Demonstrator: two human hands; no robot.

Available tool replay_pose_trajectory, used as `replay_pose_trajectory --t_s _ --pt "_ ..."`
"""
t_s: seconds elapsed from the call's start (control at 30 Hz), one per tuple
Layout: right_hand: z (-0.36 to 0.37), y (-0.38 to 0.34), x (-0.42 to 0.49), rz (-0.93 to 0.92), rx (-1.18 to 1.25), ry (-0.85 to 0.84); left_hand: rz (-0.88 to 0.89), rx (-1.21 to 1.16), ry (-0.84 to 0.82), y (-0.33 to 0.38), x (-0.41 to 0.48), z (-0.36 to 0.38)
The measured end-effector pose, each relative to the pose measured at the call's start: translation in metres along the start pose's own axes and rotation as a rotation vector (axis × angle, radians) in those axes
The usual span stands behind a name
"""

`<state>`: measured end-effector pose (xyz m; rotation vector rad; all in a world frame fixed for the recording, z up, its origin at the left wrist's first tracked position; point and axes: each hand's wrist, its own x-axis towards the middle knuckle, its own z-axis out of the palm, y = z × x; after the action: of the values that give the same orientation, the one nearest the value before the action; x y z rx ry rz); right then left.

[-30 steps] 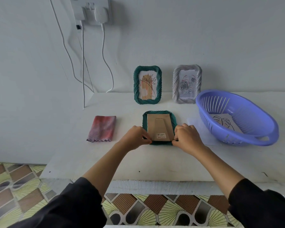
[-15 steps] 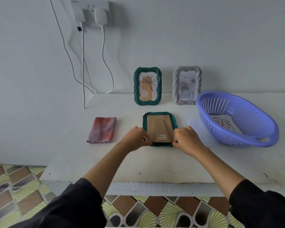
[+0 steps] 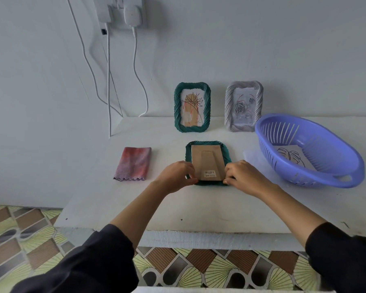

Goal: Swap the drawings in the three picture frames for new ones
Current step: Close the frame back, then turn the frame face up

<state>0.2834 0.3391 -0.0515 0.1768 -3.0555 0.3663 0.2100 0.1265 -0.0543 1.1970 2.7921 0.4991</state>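
Note:
A green picture frame point(image 3: 207, 145) lies face down on the white table, its brown backing board point(image 3: 207, 161) with a barcode sticker facing up. My left hand point(image 3: 175, 176) pinches the frame's near left corner. My right hand point(image 3: 244, 178) pinches its near right corner. Against the wall stand a second green frame point(image 3: 192, 107) with an orange plant drawing and a grey frame point(image 3: 243, 106) with a rose drawing. A leaf drawing point(image 3: 291, 158) lies inside the purple basket point(image 3: 334, 180).
A folded pink-grey cloth point(image 3: 133, 163) lies to the left of the face-down frame. A pale sheet point(image 3: 251, 158) lies between frame and basket. Two charger cables point(image 3: 135, 66) hang from a wall socket at the back left. The table's front edge point(image 3: 199, 235) is near me.
Both hands slid slightly toward me along the frame's sides, to its near corners. The frame stays flat on the table.

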Motion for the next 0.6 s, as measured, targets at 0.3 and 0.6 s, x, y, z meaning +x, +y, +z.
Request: replay_pose_trajectory --t_s 0.3,0.6 --pt "0.0001 -0.0039 -0.0005 -0.022 0.006 0.029 -0.041 -0.08 0.002 -0.0017 0.0075 -0.0008" --pt "-0.0008 -0.0003 0.0052 0.081 0.152 -0.006 -0.054 -0.182 0.012 -0.0026 0.0088 -0.0023"
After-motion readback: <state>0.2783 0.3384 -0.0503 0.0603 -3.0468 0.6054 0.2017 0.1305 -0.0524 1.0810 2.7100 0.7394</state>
